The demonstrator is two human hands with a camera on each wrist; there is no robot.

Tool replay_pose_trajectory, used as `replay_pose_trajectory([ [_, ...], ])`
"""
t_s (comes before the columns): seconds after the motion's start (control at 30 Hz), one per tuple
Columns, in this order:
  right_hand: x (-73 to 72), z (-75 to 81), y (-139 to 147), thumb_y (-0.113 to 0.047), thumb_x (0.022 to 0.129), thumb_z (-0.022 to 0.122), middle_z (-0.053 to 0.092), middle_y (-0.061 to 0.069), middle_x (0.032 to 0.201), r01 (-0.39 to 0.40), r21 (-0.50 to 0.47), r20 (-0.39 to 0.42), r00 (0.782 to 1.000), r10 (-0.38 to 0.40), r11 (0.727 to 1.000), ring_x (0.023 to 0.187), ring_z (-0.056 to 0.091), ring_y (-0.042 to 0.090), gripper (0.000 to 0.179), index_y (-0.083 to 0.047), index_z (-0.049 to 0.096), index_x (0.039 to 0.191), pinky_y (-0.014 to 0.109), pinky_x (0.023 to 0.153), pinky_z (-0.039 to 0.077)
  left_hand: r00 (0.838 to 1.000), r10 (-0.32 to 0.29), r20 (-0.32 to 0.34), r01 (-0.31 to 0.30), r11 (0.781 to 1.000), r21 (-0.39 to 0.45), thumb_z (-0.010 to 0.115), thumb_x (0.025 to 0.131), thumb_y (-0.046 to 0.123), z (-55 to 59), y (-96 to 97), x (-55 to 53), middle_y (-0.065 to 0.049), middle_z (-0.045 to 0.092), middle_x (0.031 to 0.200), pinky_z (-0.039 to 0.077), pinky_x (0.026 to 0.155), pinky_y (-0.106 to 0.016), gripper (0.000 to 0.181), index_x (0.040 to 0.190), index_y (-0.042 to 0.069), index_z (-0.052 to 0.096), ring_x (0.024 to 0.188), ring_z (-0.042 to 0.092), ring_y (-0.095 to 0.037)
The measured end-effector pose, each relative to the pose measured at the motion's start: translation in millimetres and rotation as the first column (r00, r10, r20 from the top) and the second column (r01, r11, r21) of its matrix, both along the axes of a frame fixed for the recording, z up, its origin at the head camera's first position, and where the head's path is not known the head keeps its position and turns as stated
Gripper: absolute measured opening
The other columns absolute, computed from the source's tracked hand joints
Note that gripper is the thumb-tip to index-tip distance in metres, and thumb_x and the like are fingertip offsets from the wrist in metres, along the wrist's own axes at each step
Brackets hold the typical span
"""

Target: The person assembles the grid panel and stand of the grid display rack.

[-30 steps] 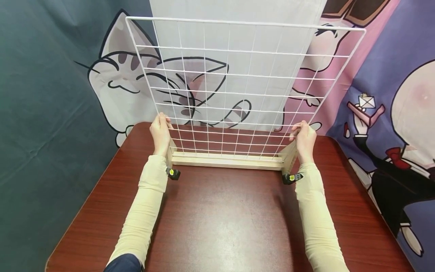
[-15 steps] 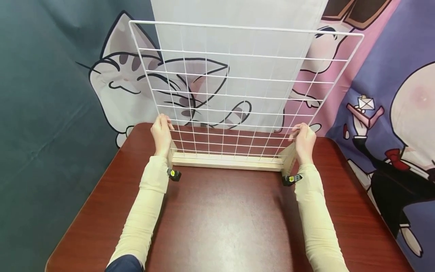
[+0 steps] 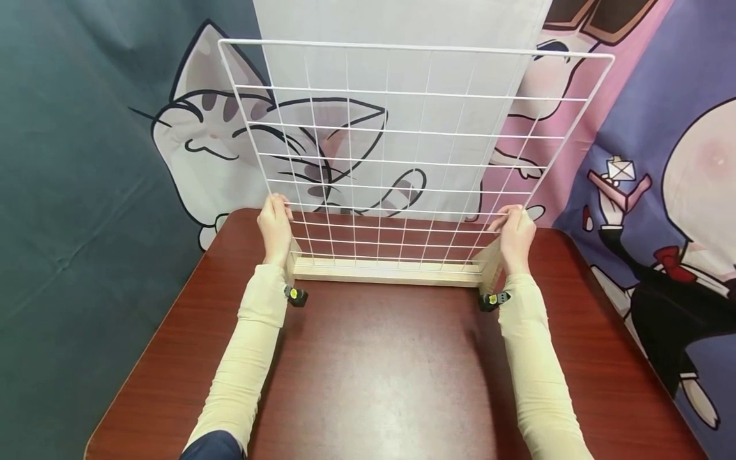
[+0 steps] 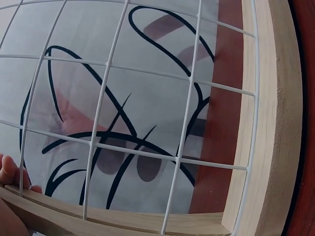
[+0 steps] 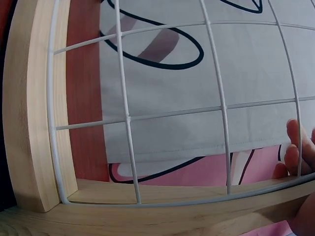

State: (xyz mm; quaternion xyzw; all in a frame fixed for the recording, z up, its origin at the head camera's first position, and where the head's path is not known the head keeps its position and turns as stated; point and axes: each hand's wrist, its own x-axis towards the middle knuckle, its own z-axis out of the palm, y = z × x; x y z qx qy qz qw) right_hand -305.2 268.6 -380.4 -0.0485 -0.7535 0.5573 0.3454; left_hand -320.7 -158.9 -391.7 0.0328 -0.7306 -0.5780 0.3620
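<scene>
A white wire grid panel (image 3: 397,134) stands up from a pale wooden frame, its lower edge at the wooden bottom bar (image 3: 385,275). My left hand (image 3: 275,229) grips the panel's left side together with the wooden side post (image 4: 113,221). On the other side, my right hand (image 3: 515,237) holds the panel's right edge and the matching side post (image 5: 162,214). Fingertips (image 5: 292,157) show through the mesh in the right wrist view, with the thumb on the near side of the wood. In the left wrist view, fingers (image 4: 9,169) curl over the post the same way.
The frame stands toward the back of a reddish-brown table (image 3: 385,370). Behind it hangs a printed cloth backdrop (image 3: 213,140) with cartoon cats. A black wrist camera (image 3: 296,296) sits at the left cuff, another camera (image 3: 492,301) at the right.
The panel's top edge appears slightly lower in the head view, while the backdrop shifts a little too. Both hands keep their hold at the sides.
</scene>
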Motion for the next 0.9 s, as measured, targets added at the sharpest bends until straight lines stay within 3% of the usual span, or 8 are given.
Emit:
replay_pose_trajectory([
  [0.07, -0.8, -1.0, -0.4, -0.01, 0.1, 0.03, 0.052, -0.023, 0.044, 0.016, 0.021, -0.013, 1.0, -0.015, 1.0, 0.042, 0.048, -0.004, 0.036, -0.021, 0.054, 0.075, 0.012, 0.049, 0.038, 1.0, 0.001, -0.008, -0.001, 1.0, -0.001, 0.034, 0.102, 0.017, -0.5, 0.2, 0.5, 0.006, 0.044, 0.057, 0.031, 0.057, -0.019, 0.032, 0.088, -0.002, 0.056, 0.052, 0.04, -0.001],
  [0.4, 0.5, -10.6, 5.2, -0.015, 0.104, 0.03, 0.051, -0.023, 0.045, 0.007, 0.003, -0.028, 1.0, -0.007, 1.0, 0.041, 0.048, -0.006, 0.038, 0.005, 0.058, 0.087, 0.012, 0.047, 0.041, 0.996, -0.004, -0.085, 0.01, 0.997, 0.072, 0.04, 0.1, 0.011, -4.2, 4.1, -1.3, 0.012, 0.038, 0.054, 0.03, 0.054, -0.015, 0.029, 0.079, -0.006, 0.052, 0.051, 0.037, 0.001],
  [0.57, 2.0, -7.7, 11.4, -0.01, 0.103, 0.029, 0.053, -0.019, 0.046, -0.016, -0.028, -0.045, 0.999, 0.014, 0.999, 0.041, 0.049, -0.002, 0.037, -0.009, 0.057, 0.078, 0.013, 0.047, 0.041, 0.993, -0.006, -0.114, 0.017, 0.996, 0.088, 0.044, 0.099, 0.008, -4.6, 9.2, -7.5, 0.01, 0.038, 0.055, 0.029, 0.054, -0.014, 0.028, 0.077, -0.007, 0.052, 0.051, 0.036, 0.0],
  [0.67, 3.0, -4.7, 12.9, -0.01, 0.103, 0.029, 0.055, -0.016, 0.046, -0.026, -0.077, -0.052, 0.998, 0.022, 0.997, 0.041, 0.05, -0.001, 0.039, -0.019, 0.055, 0.075, 0.012, 0.046, 0.041, 0.993, -0.019, -0.113, 0.028, 0.996, 0.086, 0.044, 0.1, 0.011, -3.1, 10.6, -12.1, 0.013, 0.039, 0.055, 0.03, 0.054, -0.014, 0.029, 0.075, -0.002, 0.052, 0.052, 0.037, 0.002],
  [0.77, 5.7, -2.7, 12.6, -0.014, 0.104, 0.032, 0.056, -0.017, 0.047, -0.013, -0.109, -0.035, 0.999, 0.009, 0.994, 0.044, 0.052, -0.002, 0.037, -0.021, 0.054, 0.075, 0.012, 0.049, 0.041, 0.996, -0.029, -0.087, 0.035, 0.997, 0.069, 0.043, 0.102, 0.016, -2.1, 11.2, -14.6, 0.012, 0.04, 0.055, 0.031, 0.057, -0.015, 0.031, 0.075, 0.003, 0.051, 0.053, 0.039, 0.0],
  [0.83, 8.0, -2.7, 12.6, -0.019, 0.104, 0.034, 0.06, -0.019, 0.056, 0.024, -0.065, -0.006, 1.0, -0.024, 0.998, 0.052, 0.055, -0.003, 0.033, -0.018, 0.057, 0.08, 0.012, 0.056, 0.041, 0.998, -0.035, -0.055, 0.037, 0.998, 0.041, 0.041, 0.103, 0.021, -2.3, 10.7, -13.5, 0.007, 0.046, 0.058, 0.033, 0.061, -0.017, 0.031, 0.08, 0.003, 0.053, 0.057, 0.042, -0.006],
  [0.9, 11.6, -3.6, 12.8, -0.026, 0.104, 0.035, 0.067, -0.013, 0.074, 0.066, 0.011, 0.034, 0.997, -0.066, 0.998, 0.07, 0.06, 0.0, 0.031, -0.012, 0.06, 0.094, 0.014, 0.069, 0.042, 0.999, -0.045, -0.019, 0.046, 0.999, 0.022, 0.039, 0.104, 0.026, -2.8, 10.1, -8.8, -0.002, 0.056, 0.07, 0.037, 0.069, -0.021, 0.032, 0.094, 0.001, 0.055, 0.069, 0.051, -0.014],
])
